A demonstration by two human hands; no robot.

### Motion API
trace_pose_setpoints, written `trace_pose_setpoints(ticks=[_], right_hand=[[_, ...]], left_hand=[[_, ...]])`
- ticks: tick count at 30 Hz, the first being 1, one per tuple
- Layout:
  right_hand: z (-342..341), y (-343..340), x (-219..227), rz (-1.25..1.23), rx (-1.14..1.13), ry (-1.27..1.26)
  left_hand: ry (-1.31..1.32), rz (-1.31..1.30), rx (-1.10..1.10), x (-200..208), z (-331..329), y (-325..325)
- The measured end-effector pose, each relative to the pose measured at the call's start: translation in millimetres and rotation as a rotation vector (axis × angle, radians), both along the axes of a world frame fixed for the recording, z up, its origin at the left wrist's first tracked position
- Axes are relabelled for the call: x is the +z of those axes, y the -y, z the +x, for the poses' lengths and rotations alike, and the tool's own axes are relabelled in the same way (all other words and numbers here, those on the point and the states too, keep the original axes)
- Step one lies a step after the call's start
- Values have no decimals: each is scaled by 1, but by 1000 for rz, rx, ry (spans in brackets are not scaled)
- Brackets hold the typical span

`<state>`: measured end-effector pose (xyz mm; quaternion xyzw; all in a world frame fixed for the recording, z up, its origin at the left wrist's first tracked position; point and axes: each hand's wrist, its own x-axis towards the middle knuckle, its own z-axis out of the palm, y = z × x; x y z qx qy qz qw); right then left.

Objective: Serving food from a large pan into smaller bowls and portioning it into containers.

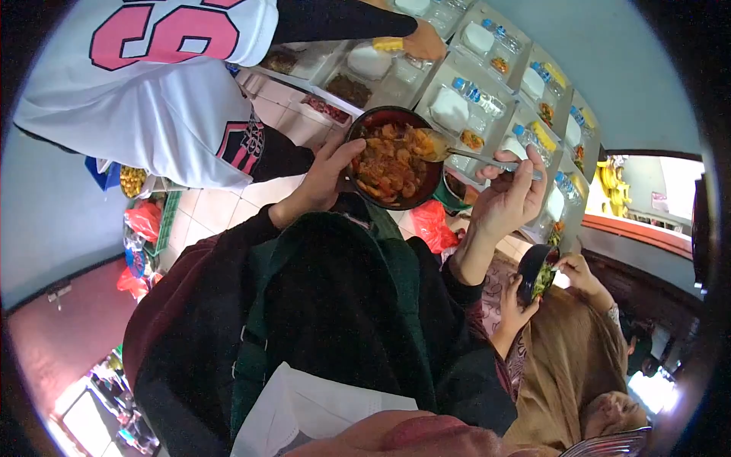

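Observation:
My left hand (pixel 326 174) grips the left side of a dark bowl (pixel 432 183), thumb over its rim. Inside it lies a chunky red-orange stew (pixel 384 164) in sauce. Between the fingers of my right hand (pixel 512 186) is the handle of a metal spoon (pixel 481 158). Its head rests over the right part of the bowl, with some orange food on it. Just beyond the bowl stand open meal boxes, each with a white rounded portion (pixel 449 108), a water bottle (pixel 480 96) and a small orange-red heap (pixel 471 139).
A co-worker in a white jersey (pixel 145 114) reaches a hand (pixel 424 42) over the boxes. At right, another person holds a black bowl of green vegetables (pixel 542 280). A red plastic bag (pixel 432 227) sits below my bowl; a green crate (pixel 169 217) stands left. Bananas (pixel 611 185) hang at right.

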<state>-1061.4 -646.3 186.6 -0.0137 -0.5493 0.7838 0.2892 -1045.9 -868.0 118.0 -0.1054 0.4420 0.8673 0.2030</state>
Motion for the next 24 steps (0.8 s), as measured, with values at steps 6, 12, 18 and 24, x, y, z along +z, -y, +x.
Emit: trace_pose_setpoints(ticks=[6,12,18,24], right_hand=[[21,2,-6,-67,-72,68],[35,16,-14,-55,-80,85],[39,29,-14,-83,-50,76],[35,29,-20,-79,-61,64]], left_hand=[[11,29,-56,-4,-3,6],[18,17,-95,0,3,22],[22,6,-94,-5,5,31],[21,-8,-92,-5,4,34]])
